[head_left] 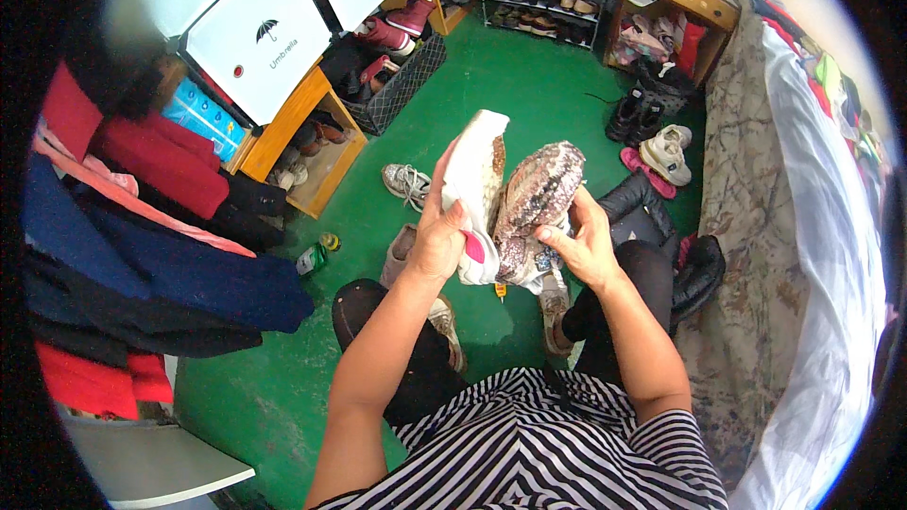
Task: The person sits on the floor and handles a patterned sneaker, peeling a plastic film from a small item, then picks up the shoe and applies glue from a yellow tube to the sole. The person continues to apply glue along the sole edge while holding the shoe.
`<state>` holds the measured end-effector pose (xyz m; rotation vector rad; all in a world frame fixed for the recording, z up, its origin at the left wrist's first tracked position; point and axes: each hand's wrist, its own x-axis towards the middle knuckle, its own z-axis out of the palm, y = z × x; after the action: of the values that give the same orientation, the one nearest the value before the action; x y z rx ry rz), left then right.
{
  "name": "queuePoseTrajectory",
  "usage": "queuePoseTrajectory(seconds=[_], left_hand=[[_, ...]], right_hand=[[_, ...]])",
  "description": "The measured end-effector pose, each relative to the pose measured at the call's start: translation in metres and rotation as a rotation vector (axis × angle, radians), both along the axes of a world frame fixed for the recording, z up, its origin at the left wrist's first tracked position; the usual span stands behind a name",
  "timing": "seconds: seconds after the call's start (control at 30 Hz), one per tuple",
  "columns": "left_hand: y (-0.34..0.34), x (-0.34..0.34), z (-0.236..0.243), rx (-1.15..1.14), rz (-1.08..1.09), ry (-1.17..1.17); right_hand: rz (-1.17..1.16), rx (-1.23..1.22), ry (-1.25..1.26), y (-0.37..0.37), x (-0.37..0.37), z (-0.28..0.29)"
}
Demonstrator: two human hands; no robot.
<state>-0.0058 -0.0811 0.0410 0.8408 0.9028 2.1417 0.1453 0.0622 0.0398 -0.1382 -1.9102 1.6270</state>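
Left hand (pixel 439 236): I see it gripping a white shoe (pixel 470 170)
Right hand (pixel 592 241): gripping a sequined shoe (pixel 541 191)
Shoes: midair, long axes pointing forward, leaning slightly right
Floor (pixel 472 66): green, underneath
Room: black mesh basket (pixel 408 87), ahead left

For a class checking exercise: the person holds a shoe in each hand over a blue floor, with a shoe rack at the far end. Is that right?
Not quite: the head view shows a green floor, not a blue one. The left hand holds a white shoe and the right hand a speckled shoe, with a shoe rack at the far end.
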Motion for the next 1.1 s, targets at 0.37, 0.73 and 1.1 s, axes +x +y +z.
queuePoseTrajectory(seconds=[0.37, 0.73, 1.1], left_hand=[[0.008, 0.002, -0.009, -0.021, -0.057, -0.339], [0.014, 0.019, -0.006, -0.049, -0.121, -0.321], [0.018, 0.024, -0.017, -0.09, -0.181, -0.313]], right_hand=[[-0.12, 0.087, -0.089, 0.0, 0.001, -0.001], [-0.241, 0.233, -0.181, -0.004, -0.003, 0.015], [-0.215, 0.35, -0.237, 0.004, -0.008, 0.008]])
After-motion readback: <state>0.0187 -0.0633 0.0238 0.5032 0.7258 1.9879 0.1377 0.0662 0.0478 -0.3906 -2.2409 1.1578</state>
